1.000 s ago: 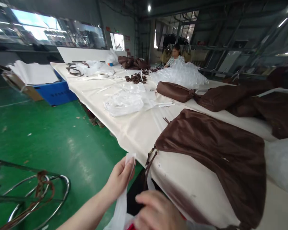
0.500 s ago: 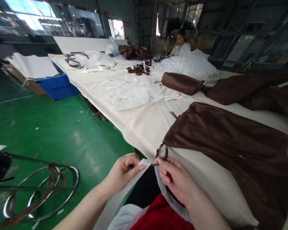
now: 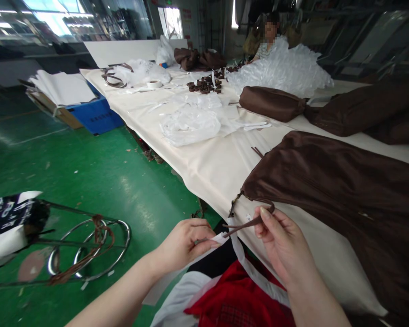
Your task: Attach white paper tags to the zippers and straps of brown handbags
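Between my hands runs a thin brown cord. My right hand pinches its upper part between thumb and fingers. With thumb against fingers, my left hand holds the end of a white strip, and the cord's lower end meets it there. Another length of white strip hangs from near the metal clasp down over my red-clad lap. That clasp is at the corner of a dark brown bag, which lies flat on the table to the right of my hands.
The cream-covered table carries a clear plastic bag, small brown pieces, a heap of plastic wrapping and another brown bag. A person sits beyond. A stool with metal rings stands left; a blue box is behind it.
My right hand has moved right and up, drawing the brown cord away from the clasp. The left hand stays low with the white strip. The view has shifted slightly.
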### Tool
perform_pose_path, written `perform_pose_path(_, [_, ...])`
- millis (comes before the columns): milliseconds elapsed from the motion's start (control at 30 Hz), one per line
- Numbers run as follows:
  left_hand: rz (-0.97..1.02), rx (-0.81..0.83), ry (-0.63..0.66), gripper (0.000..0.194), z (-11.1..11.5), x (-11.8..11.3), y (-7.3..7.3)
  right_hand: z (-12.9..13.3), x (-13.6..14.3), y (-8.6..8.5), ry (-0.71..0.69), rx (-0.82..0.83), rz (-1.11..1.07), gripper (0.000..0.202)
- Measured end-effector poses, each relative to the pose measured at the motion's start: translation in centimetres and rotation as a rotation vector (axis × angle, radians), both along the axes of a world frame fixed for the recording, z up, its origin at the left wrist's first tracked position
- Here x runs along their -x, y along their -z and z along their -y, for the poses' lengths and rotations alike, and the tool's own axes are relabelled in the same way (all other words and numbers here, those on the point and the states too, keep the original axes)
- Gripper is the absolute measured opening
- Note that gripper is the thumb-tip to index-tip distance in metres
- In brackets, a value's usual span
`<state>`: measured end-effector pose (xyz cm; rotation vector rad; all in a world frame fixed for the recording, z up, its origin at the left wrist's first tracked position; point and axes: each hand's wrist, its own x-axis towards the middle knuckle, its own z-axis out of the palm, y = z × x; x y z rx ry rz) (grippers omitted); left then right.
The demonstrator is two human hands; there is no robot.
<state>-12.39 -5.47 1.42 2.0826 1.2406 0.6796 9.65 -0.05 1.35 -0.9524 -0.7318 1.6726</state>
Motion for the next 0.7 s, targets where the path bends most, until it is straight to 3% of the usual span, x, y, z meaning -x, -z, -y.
perform_pose_path(467, [-0.045,-0.052,-0.013,0.018,-0.2,-0.6,-0.3,-0.2,-1.0,0.6,0.043,0.093,-0.052,0.026])
perform_pose_path(700, [-0.053,-0.073,-0.001,0.02,0.0,-1.5,-1.1,-0.2,-1.0,1.0,0.037,0.102,0.076,0.037])
